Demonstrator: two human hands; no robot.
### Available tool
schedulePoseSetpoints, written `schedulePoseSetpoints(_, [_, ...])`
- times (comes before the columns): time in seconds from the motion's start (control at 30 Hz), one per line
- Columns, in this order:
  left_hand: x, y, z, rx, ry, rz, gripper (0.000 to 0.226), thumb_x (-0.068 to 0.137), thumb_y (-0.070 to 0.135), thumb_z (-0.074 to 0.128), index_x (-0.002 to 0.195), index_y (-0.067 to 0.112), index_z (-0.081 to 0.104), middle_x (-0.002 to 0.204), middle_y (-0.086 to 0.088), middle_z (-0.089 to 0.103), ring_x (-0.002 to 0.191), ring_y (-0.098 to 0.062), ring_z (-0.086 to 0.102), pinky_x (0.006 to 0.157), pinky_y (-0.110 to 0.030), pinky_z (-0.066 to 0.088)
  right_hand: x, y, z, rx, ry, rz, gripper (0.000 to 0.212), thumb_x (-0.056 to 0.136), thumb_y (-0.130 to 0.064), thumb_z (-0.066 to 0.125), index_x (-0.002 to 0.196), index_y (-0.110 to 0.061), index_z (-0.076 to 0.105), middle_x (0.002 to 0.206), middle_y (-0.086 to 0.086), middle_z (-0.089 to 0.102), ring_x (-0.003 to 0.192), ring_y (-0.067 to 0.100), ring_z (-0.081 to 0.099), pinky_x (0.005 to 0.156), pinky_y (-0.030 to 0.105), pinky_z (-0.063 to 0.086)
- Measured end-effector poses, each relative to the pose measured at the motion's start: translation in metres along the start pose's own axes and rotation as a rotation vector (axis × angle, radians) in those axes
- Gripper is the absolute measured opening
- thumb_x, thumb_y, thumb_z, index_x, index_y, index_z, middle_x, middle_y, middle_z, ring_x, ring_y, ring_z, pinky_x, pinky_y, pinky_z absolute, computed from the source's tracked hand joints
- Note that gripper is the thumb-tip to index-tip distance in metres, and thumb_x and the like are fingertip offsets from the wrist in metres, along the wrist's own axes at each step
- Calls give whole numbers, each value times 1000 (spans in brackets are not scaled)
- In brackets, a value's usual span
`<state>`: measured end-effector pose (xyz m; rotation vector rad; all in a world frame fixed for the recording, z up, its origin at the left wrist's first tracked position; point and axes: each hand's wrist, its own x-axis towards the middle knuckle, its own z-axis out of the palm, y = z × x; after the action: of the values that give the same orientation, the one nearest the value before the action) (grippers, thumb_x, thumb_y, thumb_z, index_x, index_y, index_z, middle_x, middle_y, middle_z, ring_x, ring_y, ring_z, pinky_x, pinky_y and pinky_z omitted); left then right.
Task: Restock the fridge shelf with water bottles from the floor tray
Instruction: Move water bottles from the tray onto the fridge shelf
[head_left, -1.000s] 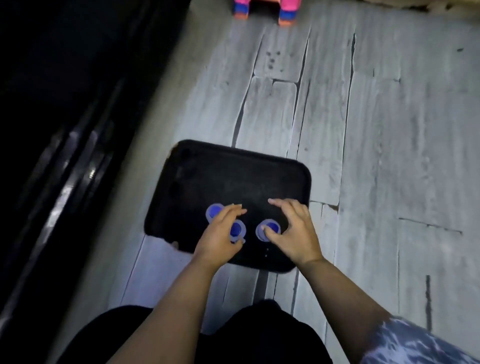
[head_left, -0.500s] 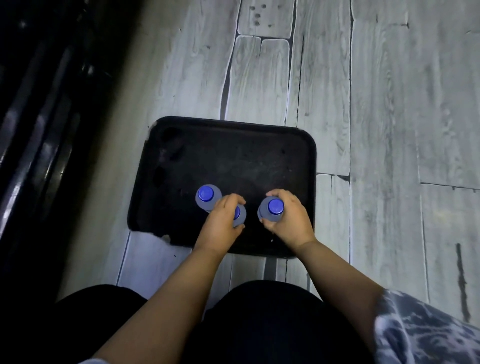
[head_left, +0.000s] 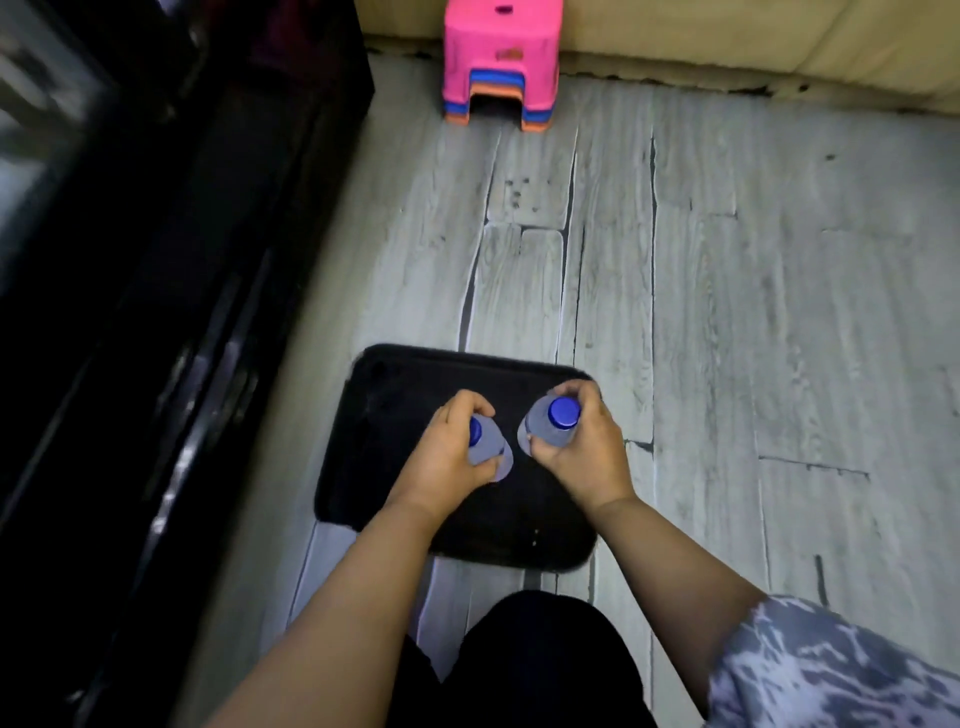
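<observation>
Head view, your left hand (head_left: 451, 451): your fingers are curled around the upper part of a water bottle (head_left: 487, 448). The hand covers most of its blue cap, so only one edge of the cap shows. A second clear shape shows just beside and below this bottle, but I cannot tell whether your hand holds it too.

Head view, your right hand (head_left: 577, 448): your fingers and thumb are wrapped around the neck and shoulder of another water bottle (head_left: 545, 427). Its blue cap (head_left: 563, 411) is fully visible and points up toward the camera.

Head view, the two bottles: they are close beside each other with a narrow gap between them, both over the middle of the tray. I cannot tell whether their bases touch the tray.

Head view, tray (head_left: 395, 395): it is black, with rounded corners, and it lies flat on the grey wood-pattern floor (head_left: 753, 312) in front of your knees.

Head view, fridge (head_left: 156, 312): a dark body with shiny edges stands along the left side, just beside the tray. Its shelf is too dark and blurred to see.

Head view, stools (head_left: 501, 62): a stack of plastic stools, pink on top, stands far behind the tray, near the pale wall base.

Head view, your sleeve (head_left: 831, 670): grey patterned cloth covers your right upper arm.
</observation>
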<state>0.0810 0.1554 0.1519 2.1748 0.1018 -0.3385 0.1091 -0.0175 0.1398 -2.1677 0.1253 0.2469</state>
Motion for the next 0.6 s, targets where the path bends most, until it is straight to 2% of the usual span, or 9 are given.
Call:
schedulePoseSetpoints(0.03, [-2,17,-19,-12,17,1,48,71,6,74,108,23,48,110,1,53,99,-11,53,83,-16,46,0,-23,-10,4,14,-21,52,68,-17,80,102,-28,43,104,-1,58,92,14,59,70,4,40])
schedulePoseSetpoints(0.1, [-11,57,-65,-26,77,7,47,71,5,73,107,23,48,109,2,55,96,-9,54,77,-5,41,0,-82,-33,13,45,-71,47,68,-17,78,100,-25,44,100,0,60,89,17,59,72,14,45])
schedulePoseSetpoints(0.17, [-25,99,-110,-29,149,16,47,70,6,72,106,23,48,108,4,55,93,-6,52,72,0,37,-5,-144,-57,27,67,-121,44,68,-18,77,100,-21,47,99,1,60,87,18,59,72,22,48])
schedulePoseSetpoints(0.2, [-33,120,-134,-31,186,20,47,70,7,72,106,24,48,108,6,54,93,-5,51,73,-1,37,-8,-176,-68,31,64,-148,44,69,-17,77,101,-18,48,99,0,60,87,17,59,72,21,46])
schedulePoseSetpoints(0.3, [-60,180,-204,-46,314,39,47,71,8,74,104,27,47,105,12,52,91,0,47,75,-1,36,-22,-268,-100,33,45,-242,42,69,-9,76,103,-10,51,103,-1,53,88,14,52,70,3,38])
schedulePoseSetpoints(0.37, [-82,219,-251,-50,405,47,47,69,9,76,103,27,47,103,13,52,89,-1,49,76,-4,38,-35,-326,-119,32,25,-313,43,67,-8,75,104,-11,54,105,-1,48,89,13,51,71,-2,35])
schedulePoseSetpoints(0.47, [-115,264,-312,-83,544,60,46,66,13,77,100,26,48,102,6,54,90,-7,52,76,-12,42,-54,-403,-136,57,-8,-397,48,67,-9,74,111,-18,57,107,-5,51,95,7,50,76,-1,34])
schedulePoseSetpoints(0.53, [-138,288,-349,-108,637,66,48,64,12,77,99,26,47,102,6,56,90,-6,52,74,-9,39,-68,-453,-144,104,-42,-465,59,67,-8,74,121,-22,55,114,-8,53,102,2,48,83,3,33])
schedulePoseSetpoints(0.6, [-159,304,-379,-128,714,55,50,65,10,77,101,25,46,104,7,58,91,-4,53,72,-5,37,-81,-495,-147,164,-78,-510,63,66,-8,74,123,-24,52,118,-9,56,106,5,51,87,12,36])
